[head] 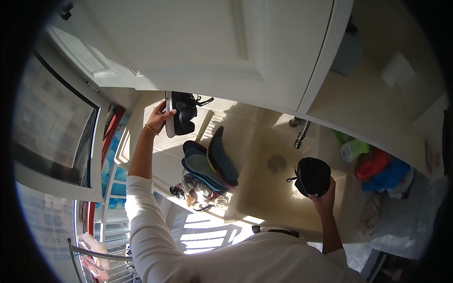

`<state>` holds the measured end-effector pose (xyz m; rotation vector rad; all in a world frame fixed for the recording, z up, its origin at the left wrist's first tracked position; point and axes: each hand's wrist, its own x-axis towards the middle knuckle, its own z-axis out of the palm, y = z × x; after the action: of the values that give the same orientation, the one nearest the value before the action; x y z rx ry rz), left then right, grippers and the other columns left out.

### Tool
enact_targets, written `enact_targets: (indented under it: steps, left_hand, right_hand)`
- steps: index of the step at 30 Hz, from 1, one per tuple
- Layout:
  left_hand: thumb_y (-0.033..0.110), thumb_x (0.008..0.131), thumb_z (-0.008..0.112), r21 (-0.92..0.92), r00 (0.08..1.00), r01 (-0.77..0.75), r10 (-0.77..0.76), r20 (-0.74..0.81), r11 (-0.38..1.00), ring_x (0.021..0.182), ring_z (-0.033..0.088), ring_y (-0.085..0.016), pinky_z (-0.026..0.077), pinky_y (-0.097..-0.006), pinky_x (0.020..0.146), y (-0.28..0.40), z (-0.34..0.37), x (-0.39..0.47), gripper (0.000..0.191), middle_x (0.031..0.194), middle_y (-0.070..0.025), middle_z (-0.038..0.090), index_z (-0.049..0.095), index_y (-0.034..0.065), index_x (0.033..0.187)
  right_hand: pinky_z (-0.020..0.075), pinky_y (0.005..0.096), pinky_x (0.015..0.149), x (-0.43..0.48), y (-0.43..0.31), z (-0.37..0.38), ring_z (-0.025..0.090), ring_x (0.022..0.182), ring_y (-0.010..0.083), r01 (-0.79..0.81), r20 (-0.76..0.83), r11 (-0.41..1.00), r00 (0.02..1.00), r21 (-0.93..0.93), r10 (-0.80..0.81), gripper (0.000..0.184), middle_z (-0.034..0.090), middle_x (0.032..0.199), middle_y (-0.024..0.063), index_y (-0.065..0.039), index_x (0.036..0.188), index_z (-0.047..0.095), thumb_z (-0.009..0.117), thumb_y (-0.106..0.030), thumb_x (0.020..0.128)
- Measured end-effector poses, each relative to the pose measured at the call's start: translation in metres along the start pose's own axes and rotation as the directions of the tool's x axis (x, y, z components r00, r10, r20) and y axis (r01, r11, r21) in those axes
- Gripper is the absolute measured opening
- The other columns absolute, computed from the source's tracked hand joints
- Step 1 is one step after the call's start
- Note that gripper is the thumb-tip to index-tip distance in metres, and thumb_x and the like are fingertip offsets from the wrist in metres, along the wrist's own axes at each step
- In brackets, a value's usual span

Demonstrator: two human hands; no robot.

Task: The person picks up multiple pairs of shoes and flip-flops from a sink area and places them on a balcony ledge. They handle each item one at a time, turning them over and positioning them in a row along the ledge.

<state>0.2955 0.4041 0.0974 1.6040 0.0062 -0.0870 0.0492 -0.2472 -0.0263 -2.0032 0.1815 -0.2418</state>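
My left hand (162, 117) grips a black lace-up shoe (184, 115) by its white sole, above the washboard side of the laundry sink. The shoe is turned on its side, and its upper end is partly hidden by the cabinet door. Over the basin (262, 191), my right hand (324, 201) holds a second black shoe (313, 175) with its lace hanging to the left. Several blue-grey insoles (208, 166) lie in an overlapping pile left of the basin. Just below them is a heap of crumpled cloth (198, 192).
A chrome faucet (300, 136) juts over the basin from under the white cabinet door (212, 46). Right of the basin stand a green bottle (354, 150) and red and blue bundles (384, 173). An open window sash (60, 134) and a white rack (115, 226) are at left.
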Motion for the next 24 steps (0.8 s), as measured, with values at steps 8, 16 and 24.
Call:
enact_targets:
  steps: [8, 16, 24]
  left_hand:
    - [0.004, 0.063, 0.092, 0.288, 0.985, -0.149, 0.169, -0.045, 0.946, 0.117, 0.059, -0.022, 0.049, -0.0343, 0.102, 0.038, -0.002, -0.183, 0.095, 0.129, -0.0074, 0.059, 0.045, 0.0024, 0.145]
    - [0.009, 0.079, 0.087, -0.267, 0.892, -0.386, 0.431, 0.135, 0.883, 0.111, 0.067, -0.022, 0.054, -0.0327, 0.097, 0.03, 0.142, -0.235, 0.064, 0.12, -0.0105, 0.068, 0.053, -0.0034, 0.133]
    - [0.02, 0.084, 0.084, 0.361, 0.758, -0.652, 0.583, 0.291, 0.667, 0.104, 0.068, -0.019, 0.055, -0.0312, 0.09, 0.079, 0.31, -0.227, 0.05, 0.114, -0.0082, 0.071, 0.064, -0.0006, 0.125]
  right_hand:
    - [0.0458, 0.0444, 0.105, -0.03, 0.012, -0.032, 0.057, 0.123, 0.035, 0.035, 0.021, 0.987, 0.999, -0.155, -0.032, 0.095, 0.056, 0.132, 0.0205, -0.002, 0.144, 0.037, 0.086, -0.006, 0.062]
    - [0.0447, 0.0422, 0.106, -0.046, 0.004, -0.054, 0.057, 0.124, 0.03, 0.089, -0.017, 0.979, 0.996, 0.184, -0.087, 0.097, 0.056, 0.133, 0.0177, -0.001, 0.143, 0.035, 0.09, -0.01, 0.064]
    - [0.0525, 0.0357, 0.095, -0.007, -0.122, -0.147, 0.064, 0.113, 0.0219, 0.423, -0.106, 0.808, 0.902, 0.41, -0.418, 0.084, 0.063, 0.125, 0.0121, 0.001, 0.138, 0.049, 0.091, -0.003, 0.065]
